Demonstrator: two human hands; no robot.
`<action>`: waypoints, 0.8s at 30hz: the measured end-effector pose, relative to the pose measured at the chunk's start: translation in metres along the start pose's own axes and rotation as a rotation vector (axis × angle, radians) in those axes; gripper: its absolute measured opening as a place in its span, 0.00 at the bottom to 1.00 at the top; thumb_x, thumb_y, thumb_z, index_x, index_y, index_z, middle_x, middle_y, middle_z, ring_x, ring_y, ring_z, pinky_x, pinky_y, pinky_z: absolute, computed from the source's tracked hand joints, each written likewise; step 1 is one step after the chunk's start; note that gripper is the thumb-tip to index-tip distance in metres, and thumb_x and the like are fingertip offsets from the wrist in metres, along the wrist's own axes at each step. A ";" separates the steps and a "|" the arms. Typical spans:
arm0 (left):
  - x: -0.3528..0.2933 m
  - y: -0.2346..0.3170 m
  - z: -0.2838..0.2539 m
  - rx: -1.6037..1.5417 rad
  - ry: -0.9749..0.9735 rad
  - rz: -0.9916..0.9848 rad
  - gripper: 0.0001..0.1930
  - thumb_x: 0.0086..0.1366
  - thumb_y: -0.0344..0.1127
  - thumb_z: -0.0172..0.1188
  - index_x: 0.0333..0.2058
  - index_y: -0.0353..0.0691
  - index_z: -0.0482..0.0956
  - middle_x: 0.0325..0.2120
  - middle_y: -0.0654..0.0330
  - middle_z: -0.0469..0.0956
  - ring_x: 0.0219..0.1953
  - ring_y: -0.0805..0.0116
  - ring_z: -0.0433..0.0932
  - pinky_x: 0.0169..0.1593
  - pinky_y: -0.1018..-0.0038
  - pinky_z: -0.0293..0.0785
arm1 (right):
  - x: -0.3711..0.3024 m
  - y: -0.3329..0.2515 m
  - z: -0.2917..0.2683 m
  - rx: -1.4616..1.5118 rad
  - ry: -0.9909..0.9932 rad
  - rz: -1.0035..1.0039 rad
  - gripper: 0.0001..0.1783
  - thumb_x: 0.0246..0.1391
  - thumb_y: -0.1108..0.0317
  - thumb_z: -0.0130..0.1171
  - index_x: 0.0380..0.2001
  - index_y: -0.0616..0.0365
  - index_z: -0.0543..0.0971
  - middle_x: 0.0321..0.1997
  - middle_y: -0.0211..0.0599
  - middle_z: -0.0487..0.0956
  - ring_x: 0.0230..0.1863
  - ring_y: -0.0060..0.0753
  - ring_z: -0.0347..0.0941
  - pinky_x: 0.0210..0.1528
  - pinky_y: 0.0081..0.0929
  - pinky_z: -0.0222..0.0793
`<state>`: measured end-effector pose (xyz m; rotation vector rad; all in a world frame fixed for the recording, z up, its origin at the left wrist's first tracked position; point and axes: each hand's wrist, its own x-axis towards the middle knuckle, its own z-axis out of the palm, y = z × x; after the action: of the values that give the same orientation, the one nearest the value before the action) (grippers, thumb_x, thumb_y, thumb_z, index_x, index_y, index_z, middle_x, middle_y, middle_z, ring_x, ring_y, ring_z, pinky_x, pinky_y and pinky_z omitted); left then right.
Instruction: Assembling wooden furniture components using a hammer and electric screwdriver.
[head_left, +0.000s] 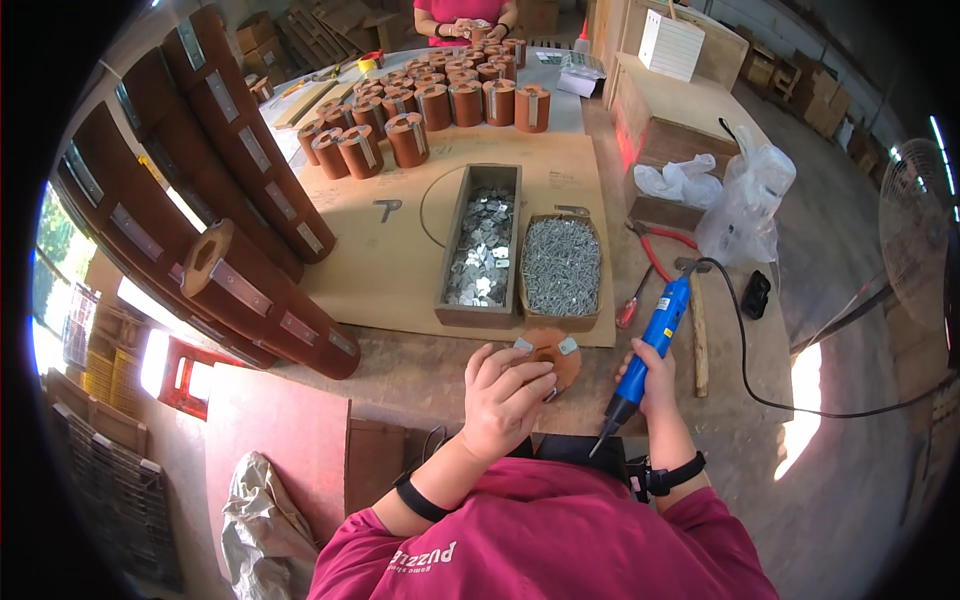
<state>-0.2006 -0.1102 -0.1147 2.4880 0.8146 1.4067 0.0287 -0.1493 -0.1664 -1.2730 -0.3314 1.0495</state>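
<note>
A reddish-brown cylinder (568, 368) stands at the near table edge, with small metal plates on its top face around a central hole. My left hand (508, 392) bends over its left side, fingers together and gripping it; the fingertips hide part of the top. In my right hand (655, 372) is a blue electric screwdriver (664, 322), its bit pointing down and left, apart from the cylinder. Just beyond the cylinder sit a long wooden box (446, 270) of small metal plates and a shorter box (562, 321) filled with screws.
Tall brown columns (255, 280) lean at the left. Many short brown cylinders (432, 106) crowd the far table, where another person (465, 15) works. Red-handled pliers (660, 240), a screwdriver (630, 308), a wooden stick (700, 345) and a black cable (745, 365) lie at the right.
</note>
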 end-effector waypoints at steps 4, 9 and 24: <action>-0.005 0.002 -0.001 0.030 -0.067 0.028 0.08 0.42 0.28 0.62 0.26 0.46 0.78 0.33 0.68 0.77 0.42 0.62 0.71 0.54 0.60 0.55 | -0.001 -0.002 0.000 0.026 -0.007 0.025 0.15 0.45 0.67 0.58 0.34 0.58 0.65 0.19 0.35 0.69 0.16 0.29 0.69 0.18 0.28 0.69; -0.007 0.003 0.002 -0.002 -0.069 -0.031 0.09 0.42 0.29 0.64 0.26 0.46 0.77 0.32 0.68 0.77 0.42 0.63 0.71 0.54 0.59 0.55 | 0.000 -0.002 0.000 0.029 0.001 0.028 0.15 0.45 0.67 0.58 0.33 0.57 0.65 0.19 0.35 0.69 0.16 0.29 0.69 0.18 0.28 0.69; -0.005 -0.001 -0.001 -0.075 -0.087 -0.074 0.18 0.39 0.31 0.66 0.34 0.40 0.77 0.39 0.59 0.73 0.44 0.53 0.68 0.50 0.60 0.60 | 0.000 -0.001 0.000 -0.034 0.006 0.014 0.15 0.45 0.64 0.58 0.34 0.56 0.66 0.20 0.34 0.69 0.17 0.28 0.68 0.19 0.27 0.69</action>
<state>-0.2037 -0.1120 -0.1181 2.4186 0.8119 1.2718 0.0288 -0.1492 -0.1655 -1.3104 -0.3376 1.0553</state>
